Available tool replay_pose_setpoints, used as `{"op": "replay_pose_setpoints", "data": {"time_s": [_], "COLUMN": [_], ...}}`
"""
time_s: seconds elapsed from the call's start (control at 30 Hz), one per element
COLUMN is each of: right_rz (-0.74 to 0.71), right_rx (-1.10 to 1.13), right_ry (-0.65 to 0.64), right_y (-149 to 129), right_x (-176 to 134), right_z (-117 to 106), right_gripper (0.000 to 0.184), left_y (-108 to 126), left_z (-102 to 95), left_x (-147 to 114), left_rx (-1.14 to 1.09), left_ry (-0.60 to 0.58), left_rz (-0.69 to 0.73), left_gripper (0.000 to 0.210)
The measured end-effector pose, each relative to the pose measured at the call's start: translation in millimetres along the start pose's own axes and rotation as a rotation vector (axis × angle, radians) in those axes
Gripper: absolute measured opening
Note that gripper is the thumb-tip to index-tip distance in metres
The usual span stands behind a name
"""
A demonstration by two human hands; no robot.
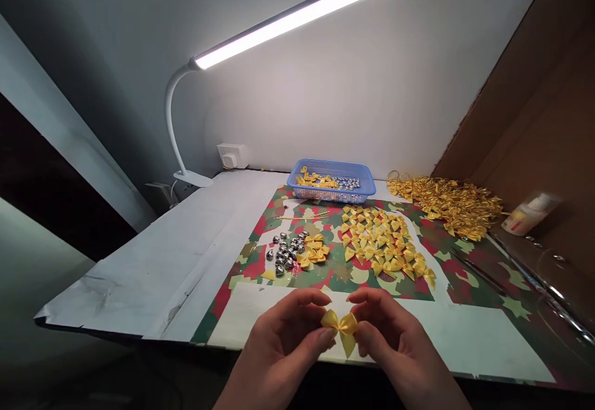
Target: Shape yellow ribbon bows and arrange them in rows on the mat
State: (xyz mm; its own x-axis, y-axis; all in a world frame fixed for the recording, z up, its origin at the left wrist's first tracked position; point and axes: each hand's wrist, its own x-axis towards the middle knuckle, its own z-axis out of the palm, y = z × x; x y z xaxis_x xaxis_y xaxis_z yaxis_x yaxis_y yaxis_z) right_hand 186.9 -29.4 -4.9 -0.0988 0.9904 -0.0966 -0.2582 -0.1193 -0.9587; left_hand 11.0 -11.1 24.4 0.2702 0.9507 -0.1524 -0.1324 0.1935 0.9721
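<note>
Both hands share one grip at the near edge of the worktop point(139, 274): the left hand point(283, 342) and right hand point(395, 342) pinch a small yellow satin ribbon bow point(341, 326) between thumbs and fingertips, one looped wing on each side, tails hanging down between the hands. Beyond them, on glossy red-and-green patterned paper point(465, 274), lie a spread of matching flat bows point(381, 243), a small cluster of round silvery bells point(283, 252) to the left, a blue mesh plastic basket point(332, 181) farther back, and a tangled golden heap point(453, 205) at far right.
</note>
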Motion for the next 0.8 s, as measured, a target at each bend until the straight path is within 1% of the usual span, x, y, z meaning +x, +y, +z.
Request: {"op": "replay_pose_setpoints", "data": {"time_s": [0.1, 0.27, 0.37, 0.43, 0.5, 0.6, 0.67, 0.8], "right_rz": [-0.023, 0.028, 0.005, -0.033, -0.064, -0.085, -0.143, -0.359], "right_rx": [-0.008, 0.014, 0.027, -0.014, -0.070, -0.167, -0.266, -0.538], "right_ry": [0.038, -0.037, -0.005, 0.038, 0.061, 0.042, 0.011, -0.091], "right_y": [0, 0, 2, 6, 9, 8, 3, -9], "right_x": [2, 5, 7, 6, 4, 0, -2, 1], "right_z": [-3, -2, 1, 3, 4, 3, 1, -5], "right_gripper": [0.031, 0.027, 0.025, 0.024, 0.023, 0.020, 0.018, 0.018], "left_y": [1, 2, -1, -6, -11, -17, -17, -12], "left_z": [1.8, 3.0, 1.9, 0.8, 0.0, 0.2, 1.2, 3.3], "left_x": [-1, -1, 0, 2, 3, 5, 4, 1], "left_rx": [0.020, -0.007, -0.020, -0.030, -0.038, -0.049, -0.056, -0.039], "left_ry": [0.002, -0.041, -0.031, -0.014, -0.036, -0.086, -0.102, -0.103], "left_rz": [-0.013, -0.043, -0.041, -0.020, -0.006, 0.003, 0.001, -0.014], "left_gripper": [0.021, 0.020, 0.018, 0.021, 0.026, 0.026, 0.026, 0.026]}}
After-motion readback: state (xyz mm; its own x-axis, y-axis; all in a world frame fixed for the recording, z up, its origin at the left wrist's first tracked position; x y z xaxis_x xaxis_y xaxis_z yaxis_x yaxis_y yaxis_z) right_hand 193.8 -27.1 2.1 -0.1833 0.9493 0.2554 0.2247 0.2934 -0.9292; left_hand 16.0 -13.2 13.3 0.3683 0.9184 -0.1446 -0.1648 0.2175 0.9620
